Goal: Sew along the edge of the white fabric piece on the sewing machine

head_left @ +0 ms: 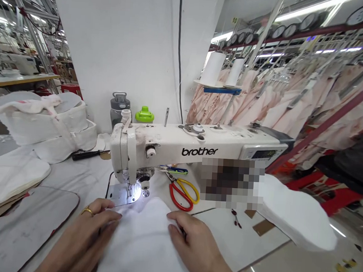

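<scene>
A white cloth piece (144,244) lies in front of me, its far edge just short of the sewing machine's lit metal needle plate (121,194). My left hand (89,229), with a gold ring, is closed on the cloth's left edge near the plate. Opposite it, my right hand (195,241) pinches the right edge between thumb and fingers. Above the plate stands the head of a white Brother sewing machine (168,145). Scissors (182,195) with red and yellow handles lie beyond my right hand, and thread snips (176,170) lie behind them.
Stacked white cloth pieces (13,171) and tied white bundles (53,128) are on the left, near a black-handled tool (86,155). More white cloth (299,217) overhangs the table's right side. Behind the machine stand a grey bottle (120,107), a green-lidded container (144,115) and thread cones (212,69).
</scene>
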### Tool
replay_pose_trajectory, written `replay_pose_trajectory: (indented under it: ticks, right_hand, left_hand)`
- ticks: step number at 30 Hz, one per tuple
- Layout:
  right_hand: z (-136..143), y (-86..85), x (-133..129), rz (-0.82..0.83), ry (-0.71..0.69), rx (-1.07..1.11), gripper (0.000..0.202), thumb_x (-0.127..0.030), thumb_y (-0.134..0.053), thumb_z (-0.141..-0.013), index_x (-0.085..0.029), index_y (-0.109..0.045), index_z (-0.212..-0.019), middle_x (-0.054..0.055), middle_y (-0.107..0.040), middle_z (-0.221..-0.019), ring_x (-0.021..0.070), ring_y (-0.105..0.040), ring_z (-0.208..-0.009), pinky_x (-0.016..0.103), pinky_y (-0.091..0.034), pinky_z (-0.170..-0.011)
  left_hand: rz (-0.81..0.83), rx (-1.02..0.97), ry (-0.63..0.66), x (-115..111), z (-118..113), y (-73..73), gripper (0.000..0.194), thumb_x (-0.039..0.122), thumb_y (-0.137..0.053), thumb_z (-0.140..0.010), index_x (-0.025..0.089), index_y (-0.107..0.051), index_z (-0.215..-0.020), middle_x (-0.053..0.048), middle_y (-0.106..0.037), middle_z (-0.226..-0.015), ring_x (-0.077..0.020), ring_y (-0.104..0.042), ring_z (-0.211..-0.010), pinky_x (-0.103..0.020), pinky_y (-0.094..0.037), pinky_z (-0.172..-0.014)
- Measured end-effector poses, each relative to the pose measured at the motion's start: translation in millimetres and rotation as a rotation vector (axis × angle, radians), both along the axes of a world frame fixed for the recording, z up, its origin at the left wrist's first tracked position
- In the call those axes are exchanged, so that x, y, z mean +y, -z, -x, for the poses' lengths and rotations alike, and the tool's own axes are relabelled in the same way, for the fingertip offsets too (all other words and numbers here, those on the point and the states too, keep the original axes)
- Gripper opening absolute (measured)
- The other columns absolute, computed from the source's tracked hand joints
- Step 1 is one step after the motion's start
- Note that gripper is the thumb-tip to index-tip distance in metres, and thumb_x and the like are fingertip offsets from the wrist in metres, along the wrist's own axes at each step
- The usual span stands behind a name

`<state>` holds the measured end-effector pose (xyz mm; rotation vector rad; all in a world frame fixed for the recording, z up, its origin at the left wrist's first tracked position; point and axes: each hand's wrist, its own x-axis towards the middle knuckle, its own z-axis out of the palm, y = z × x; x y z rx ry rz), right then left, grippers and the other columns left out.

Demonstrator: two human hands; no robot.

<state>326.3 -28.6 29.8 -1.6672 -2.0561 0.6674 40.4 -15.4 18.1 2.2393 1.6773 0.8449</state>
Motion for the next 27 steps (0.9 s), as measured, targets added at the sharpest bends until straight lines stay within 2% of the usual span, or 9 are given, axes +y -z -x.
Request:
replay_pose_trajectory:
  ticks: [2, 5, 8, 12, 16, 19, 22, 24, 27]
  right_hand:
    - [-3, -10.4, -2, 0.015, -0.016, -0.008, 0.03, -0.022, -0.049, -0.093, -0.021, -0.068, -0.116, 0.005, -0.072, -0.113, 0.0227, -0.067, -0.099, 0.033, -0.048, -0.087]
    - [-4, -29.3, 5, -0.009, -0.022, -0.108, 0.025, -0.02, -0.052, -0.093, -0.023, -0.068, -0.112, 0.005, -0.07, -0.105, 0.0219, -0.066, -0.094, 0.032, -0.048, -0.081]
    - [8, -41.2, 26, -0.047, -0.033, -0.265, 0.019, -0.02, -0.055, -0.093, -0.02, -0.069, -0.106, 0.007, -0.068, -0.102, 0.0232, -0.065, -0.092, 0.032, -0.047, -0.076]
    - [32, -36.8, 55, -0.069, -0.107, -0.325, 0.015, -0.021, -0.061, -0.089, -0.016, -0.071, -0.1, 0.011, -0.066, -0.105, 0.0276, -0.063, -0.1, 0.035, -0.047, -0.083]
    - [44, -25.8, 62, -0.116, -0.176, -0.329, 0.012, -0.012, -0.061, -0.085, -0.015, -0.07, -0.091, 0.01, -0.067, -0.1, 0.0258, -0.063, -0.096, 0.034, -0.048, -0.083]
    - [46, -20.4, 52, -0.168, -0.198, -0.316, 0.015, -0.006, -0.057, -0.085, -0.013, -0.068, -0.091, 0.012, -0.067, -0.097, 0.0265, -0.063, -0.094, 0.036, -0.049, -0.083]
    - [41, -16.5, 28, -0.192, -0.182, -0.274, 0.02, -0.001, -0.05, -0.086, -0.012, -0.065, -0.095, 0.013, -0.067, -0.095, 0.026, -0.063, -0.091, 0.037, -0.05, -0.082]
    - [32, -13.9, 4, -0.2, -0.163, -0.229, 0.023, -0.003, -0.045, -0.09, -0.013, -0.064, -0.1, 0.012, -0.068, -0.095, 0.0236, -0.063, -0.091, 0.035, -0.051, -0.083]
    - [10, -8.3, -42, -0.233, -0.134, 0.033, 0.029, -0.017, -0.044, -0.097, -0.019, -0.058, -0.123, 0.01, -0.067, -0.106, 0.0209, -0.065, -0.099, 0.033, -0.052, -0.089]
  left_hand:
    - [0.079, 0.007, 0.004, 9, 5, -1.4, 0.032, 0.049, -0.047, -0.093, 0.03, -0.073, -0.095, 0.0, -0.072, -0.103, -0.0185, -0.07, -0.091, -0.023, -0.057, -0.075]
    - [0.179, 0.033, -0.034, 19, 7, 0.4, 0.039, 0.054, -0.043, -0.093, 0.028, -0.07, -0.103, 0.0, -0.07, -0.093, -0.0191, -0.067, -0.079, -0.026, -0.055, -0.067]
    - [0.232, 0.083, -0.006, 24, 2, 2.9, 0.04, 0.053, -0.047, -0.091, 0.025, -0.068, -0.11, -0.003, -0.068, -0.098, -0.0223, -0.066, -0.087, -0.032, -0.053, -0.077]
    - [0.238, 0.141, 0.024, 25, -6, -0.3, 0.027, 0.037, -0.051, -0.09, 0.022, -0.067, -0.105, -0.006, -0.067, -0.105, -0.0254, -0.065, -0.099, -0.038, -0.05, -0.088]
    - [0.2, 0.201, 0.056, 24, -12, -4.6, 0.016, 0.026, -0.047, -0.089, 0.023, -0.062, -0.087, -0.003, -0.066, -0.093, -0.0223, -0.065, -0.089, -0.036, -0.051, -0.081]
    - [0.144, 0.251, 0.062, 21, -17, -7.2, 0.022, 0.022, -0.039, -0.091, 0.023, -0.058, -0.08, -0.005, -0.066, -0.091, -0.0241, -0.065, -0.09, -0.037, -0.051, -0.08]
    - [0.103, 0.295, 0.085, 8, -23, -9.3, 0.032, 0.02, -0.03, -0.093, 0.02, -0.062, -0.087, -0.013, -0.068, -0.098, -0.0307, -0.065, -0.097, -0.046, -0.049, -0.087]
    - [0.108, 0.319, 0.121, -12, -23, -8.2, 0.036, 0.02, -0.027, -0.093, 0.019, -0.063, -0.088, -0.014, -0.069, -0.088, -0.0321, -0.066, -0.086, -0.047, -0.05, -0.08]
    - [0.009, 0.223, 0.136, -52, -15, -1.7, 0.036, 0.026, -0.028, -0.097, 0.024, -0.062, -0.086, -0.007, -0.065, -0.075, -0.0253, -0.063, -0.068, -0.04, -0.051, -0.066]
